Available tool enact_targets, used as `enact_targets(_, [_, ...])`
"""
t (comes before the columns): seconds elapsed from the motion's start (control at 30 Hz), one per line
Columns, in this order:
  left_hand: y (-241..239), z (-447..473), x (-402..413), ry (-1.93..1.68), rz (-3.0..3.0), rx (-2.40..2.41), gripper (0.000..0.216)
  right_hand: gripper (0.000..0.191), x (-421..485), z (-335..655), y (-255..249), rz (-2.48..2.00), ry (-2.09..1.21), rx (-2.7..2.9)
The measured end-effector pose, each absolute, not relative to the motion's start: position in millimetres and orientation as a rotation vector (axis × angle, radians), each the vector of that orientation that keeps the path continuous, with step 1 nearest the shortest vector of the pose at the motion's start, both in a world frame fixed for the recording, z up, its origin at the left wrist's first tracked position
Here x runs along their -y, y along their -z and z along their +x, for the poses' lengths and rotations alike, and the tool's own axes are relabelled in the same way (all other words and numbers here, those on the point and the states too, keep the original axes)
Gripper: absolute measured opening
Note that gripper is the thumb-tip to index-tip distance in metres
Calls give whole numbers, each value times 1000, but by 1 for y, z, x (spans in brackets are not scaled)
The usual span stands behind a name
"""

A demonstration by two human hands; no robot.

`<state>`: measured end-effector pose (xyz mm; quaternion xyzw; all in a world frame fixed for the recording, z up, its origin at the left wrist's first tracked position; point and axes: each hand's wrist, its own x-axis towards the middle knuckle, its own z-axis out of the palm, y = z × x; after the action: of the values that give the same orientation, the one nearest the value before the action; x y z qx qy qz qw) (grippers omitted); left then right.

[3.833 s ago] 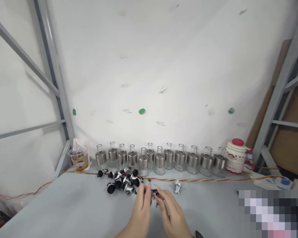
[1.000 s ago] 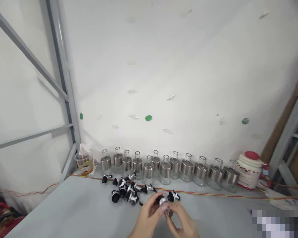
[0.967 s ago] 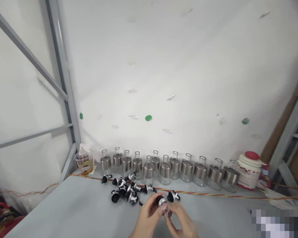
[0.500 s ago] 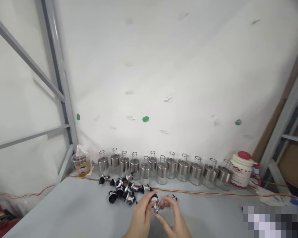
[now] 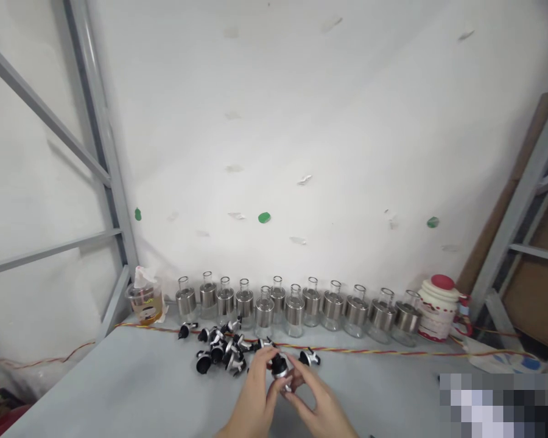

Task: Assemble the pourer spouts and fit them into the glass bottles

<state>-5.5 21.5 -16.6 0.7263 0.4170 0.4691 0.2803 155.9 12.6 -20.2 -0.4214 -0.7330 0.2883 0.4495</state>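
Note:
Close to the table's front, my left hand (image 5: 254, 392) and my right hand (image 5: 318, 395) meet around a pourer spout (image 5: 279, 365) with a black ribbed stopper and a silver collar. Its black end points up, and fingers cover part of its lower end. Both hands are closed on it by the fingertips. Just behind my right hand lies another pourer spout (image 5: 309, 357). To the left of my hands is a loose pile of similar black-and-silver spouts (image 5: 232, 353).
Several glass bottles (image 5: 295, 310) with metal sleeves and open necks line the wall. A plastic cup (image 5: 147, 307) of amber liquid stands left, a cream jar (image 5: 438, 307) with a red lid right. A twisted red-yellow wire (image 5: 360, 351) crosses the grey table (image 5: 132, 389).
The pourer spout has been turned in my fingers, so its black stopper shows more at the top. My right hand has closed in on it. The view has shifted slightly.

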Motion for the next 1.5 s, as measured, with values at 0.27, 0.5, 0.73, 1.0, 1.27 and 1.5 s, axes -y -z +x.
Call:
enact_targets(0.27, [16,-11,-26,-1187,2091,-1162,38,41,-19,139,25,-920,-1411,1410])
enact_targets(0.5, [17,-2,-27,-1087,2173,-1192,31,40,-18,143,23,-876,-1601,1283])
enact_targets(0.73, [-1,-5,-25,-973,2228,-1102,27,33,-19,143,25,-972,-1471,1411])
enact_targets(1.0, [11,0,-17,-666,2525,-1283,22,16,-8,149,12,-1223,-970,1814])
enact_targets(1.27, [-13,-25,-44,-1369,1435,-1273,35,28,-15,146,8,-1069,-1018,1757])
enact_targets(1.5, [-20,-52,-71,-1410,846,-1035,32,25,-36,95,19,-1283,-517,2041])
